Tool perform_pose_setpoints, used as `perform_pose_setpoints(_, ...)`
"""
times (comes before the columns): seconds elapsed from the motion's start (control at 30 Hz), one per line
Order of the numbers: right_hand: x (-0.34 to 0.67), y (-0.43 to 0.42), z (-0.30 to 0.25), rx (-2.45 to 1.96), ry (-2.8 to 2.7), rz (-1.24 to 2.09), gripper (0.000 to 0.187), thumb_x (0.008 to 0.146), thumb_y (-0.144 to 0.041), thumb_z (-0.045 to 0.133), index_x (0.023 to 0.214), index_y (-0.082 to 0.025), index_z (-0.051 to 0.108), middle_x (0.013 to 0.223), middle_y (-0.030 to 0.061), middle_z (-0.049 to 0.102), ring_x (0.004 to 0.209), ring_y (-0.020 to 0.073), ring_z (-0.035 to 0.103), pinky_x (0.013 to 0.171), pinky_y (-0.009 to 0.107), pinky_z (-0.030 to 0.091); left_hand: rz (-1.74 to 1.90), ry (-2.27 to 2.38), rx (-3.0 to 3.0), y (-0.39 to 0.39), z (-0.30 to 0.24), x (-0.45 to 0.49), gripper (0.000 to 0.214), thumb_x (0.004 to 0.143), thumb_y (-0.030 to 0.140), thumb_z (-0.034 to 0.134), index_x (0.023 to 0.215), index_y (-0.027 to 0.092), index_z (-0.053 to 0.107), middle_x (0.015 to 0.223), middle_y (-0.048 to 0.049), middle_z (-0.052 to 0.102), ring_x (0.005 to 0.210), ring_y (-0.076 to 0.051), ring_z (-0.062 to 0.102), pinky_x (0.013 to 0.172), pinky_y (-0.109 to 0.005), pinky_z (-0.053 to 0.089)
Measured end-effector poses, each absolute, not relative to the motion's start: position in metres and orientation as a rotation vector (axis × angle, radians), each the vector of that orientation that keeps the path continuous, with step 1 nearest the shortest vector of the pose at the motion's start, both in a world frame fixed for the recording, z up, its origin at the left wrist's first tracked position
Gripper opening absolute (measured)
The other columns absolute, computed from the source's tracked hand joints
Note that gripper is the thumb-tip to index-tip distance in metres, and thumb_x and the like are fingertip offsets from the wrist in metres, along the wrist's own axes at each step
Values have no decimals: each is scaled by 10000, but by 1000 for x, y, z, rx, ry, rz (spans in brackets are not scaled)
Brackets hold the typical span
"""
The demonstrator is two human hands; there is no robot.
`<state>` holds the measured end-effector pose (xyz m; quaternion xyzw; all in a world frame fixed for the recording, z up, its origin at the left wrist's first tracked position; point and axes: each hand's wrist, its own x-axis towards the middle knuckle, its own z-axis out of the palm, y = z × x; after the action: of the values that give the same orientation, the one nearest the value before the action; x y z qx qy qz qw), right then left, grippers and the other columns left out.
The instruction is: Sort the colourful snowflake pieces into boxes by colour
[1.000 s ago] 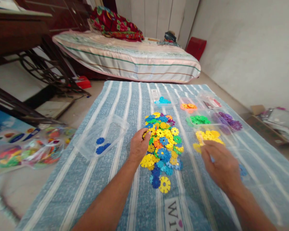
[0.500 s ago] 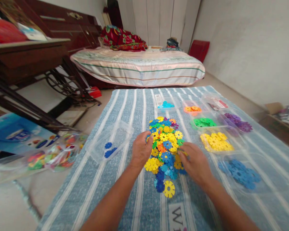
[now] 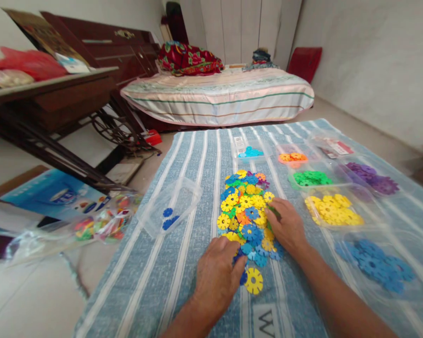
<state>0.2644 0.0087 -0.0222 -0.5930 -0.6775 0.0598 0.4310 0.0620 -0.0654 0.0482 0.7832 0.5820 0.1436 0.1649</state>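
A pile of notched plastic discs (image 3: 246,202) in several colours lies on the striped cloth before me. At its near left edge, my left hand (image 3: 218,270) has its fingers and thumb curled around dark blue discs, partly hidden beneath them. A yellow disc (image 3: 254,281) lies flat just right of that thumb. My right hand (image 3: 287,227) is at the pile's right side, finger and thumb closed on a shaded, greenish notched disc (image 3: 275,213). To the left, a clear plastic box (image 3: 188,206) contains a few dark blue discs (image 3: 169,222).
On the right are clear boxes of yellow discs (image 3: 333,210), green discs (image 3: 310,178), purple discs (image 3: 372,177), blue discs (image 3: 377,264) and orange discs (image 3: 292,157). Light blue discs (image 3: 250,152) sit in another at the back. A bed (image 3: 218,98) stands beyond the table.
My left hand has moved from the pile's upper left down to its near edge, over the dark blue discs. My right hand stays at the right side. The view has shifted slightly left.
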Motion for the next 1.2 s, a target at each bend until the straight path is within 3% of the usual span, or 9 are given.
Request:
perform_pose_setpoints(0.17,267,9,-25,-1463,-1691,153,217,824,-337,500,898,-182,633,1045,108,610,985,213,568,883,419,476,309,1754,2171,-68,40,68,132,774,305,565,863,214,601,876,-55,602,877,-227,530,752,-344,430)
perform_pose_setpoints(0.5,267,9,-22,-1445,-1680,178,188,824,-308,498,856,-186,638,1024,96,617,976,210,576,884,409,473,308,1759,2132,-69,47,76,80,794,245,506,775,203,571,889,-66,602,878,-224,526,744,-335,417)
perform_pose_setpoints(0.63,267,8,-21,-1447,-1660,229,201,823,-314,501,859,-177,644,1020,98,621,973,210,582,890,406,470,397,1771,2016,-69,43,76,13,731,201,538,740,210,541,821,-38,591,829,-199,525,697,-308,402)
perform_pose_setpoints(0.83,267,5,-26,-1474,-1628,220,238,813,-364,504,849,-180,651,1023,97,632,944,220,601,857,424,486,480,1764,1826,-75,40,79,96,627,125,525,634,210,480,685,7,551,705,-153,495,620,-274,354)
perform_pose_setpoints(1.2,270,4,-30,-1510,-1656,205,351,802,-467,452,832,-186,660,998,89,653,933,231,610,877,414,478,548,1730,1645,-80,43,72,95,659,142,531,590,181,478,627,20,513,683,-123,479,599,-231,314)
